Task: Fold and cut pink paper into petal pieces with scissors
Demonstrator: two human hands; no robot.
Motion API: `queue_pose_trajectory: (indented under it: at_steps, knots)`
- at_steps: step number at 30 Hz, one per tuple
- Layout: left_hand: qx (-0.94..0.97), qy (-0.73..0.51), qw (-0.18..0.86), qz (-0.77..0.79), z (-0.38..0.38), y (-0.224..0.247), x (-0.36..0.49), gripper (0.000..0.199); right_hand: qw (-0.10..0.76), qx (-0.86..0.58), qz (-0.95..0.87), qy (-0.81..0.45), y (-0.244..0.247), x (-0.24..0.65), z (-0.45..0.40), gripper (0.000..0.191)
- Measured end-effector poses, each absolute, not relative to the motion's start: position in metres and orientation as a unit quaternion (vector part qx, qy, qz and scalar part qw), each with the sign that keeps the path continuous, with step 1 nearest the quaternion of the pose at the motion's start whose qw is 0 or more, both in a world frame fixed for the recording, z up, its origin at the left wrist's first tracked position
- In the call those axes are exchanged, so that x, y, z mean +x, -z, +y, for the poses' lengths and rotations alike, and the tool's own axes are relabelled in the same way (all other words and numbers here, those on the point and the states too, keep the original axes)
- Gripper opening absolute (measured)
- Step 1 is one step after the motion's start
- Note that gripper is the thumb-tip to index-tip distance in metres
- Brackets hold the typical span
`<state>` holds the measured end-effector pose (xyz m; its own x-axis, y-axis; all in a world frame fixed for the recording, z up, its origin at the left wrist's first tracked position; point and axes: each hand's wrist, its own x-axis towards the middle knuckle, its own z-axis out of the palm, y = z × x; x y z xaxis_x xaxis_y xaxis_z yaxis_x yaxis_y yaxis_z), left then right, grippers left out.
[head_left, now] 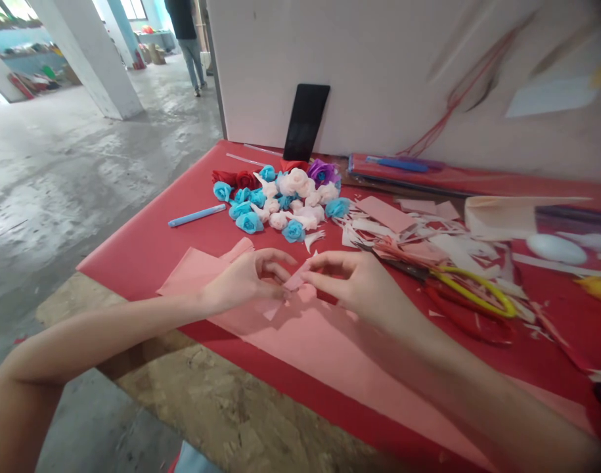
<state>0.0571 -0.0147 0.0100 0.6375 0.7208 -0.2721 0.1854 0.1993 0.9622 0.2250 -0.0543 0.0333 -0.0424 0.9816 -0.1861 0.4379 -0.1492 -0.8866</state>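
Note:
A small pink paper strip (296, 278) is pinched between my two hands, just above a large pink paper sheet (324, 355). My left hand (253, 272) grips its lower left end, fingers curled. The upper right end sits between the thumb and index finger of my right hand (352, 279). Left of my hands lies a folded piece of pink paper (192, 269). Beyond them, a cluster of paper roses in pale pink (297, 182), blue (249, 222), red (245, 179) and purple (322, 173) covers the red tabletop.
Scissors with yellow and red handles (477, 289) lie at right among paper scraps (458, 253). A blue pen (196, 215) rests at left. A black phone (306, 121) leans against the white panel (379, 79). A white egg-shaped piece (556, 249) is far right. A person (186, 46) stands in the background.

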Motion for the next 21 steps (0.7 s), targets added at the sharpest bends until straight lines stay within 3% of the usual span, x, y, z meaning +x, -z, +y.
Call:
queue_pose_trajectory:
  at_steps: [6,9,13,15,21]
  knots:
    - [0.652,-0.273,0.582,0.403,-0.010,-0.020,0.035,0.036,0.391,-0.600,-0.568,-0.406,-0.028,0.217,-0.032,0.011]
    - [0.711,-0.272,0.476,0.441,-0.006,-0.025,0.011,0.032,0.428,-0.601,-0.555,-0.384,-0.018,0.206,-0.017,0.019]
    - [0.871,-0.088,0.247,0.415,-0.001,-0.027,-0.023,0.029,0.423,-0.589,-0.578,-0.373,0.000,0.189,0.005,0.007]
    - [0.899,-0.006,0.183,0.397,0.000,-0.026,-0.033,0.031,0.411,-0.588,-0.593,-0.365,0.008,0.182,0.013,0.005]
    - [0.907,0.006,0.078,0.413,-0.002,-0.015,-0.034,0.029,0.376,-0.596,-0.628,-0.329,0.014,0.169,0.020,0.004]
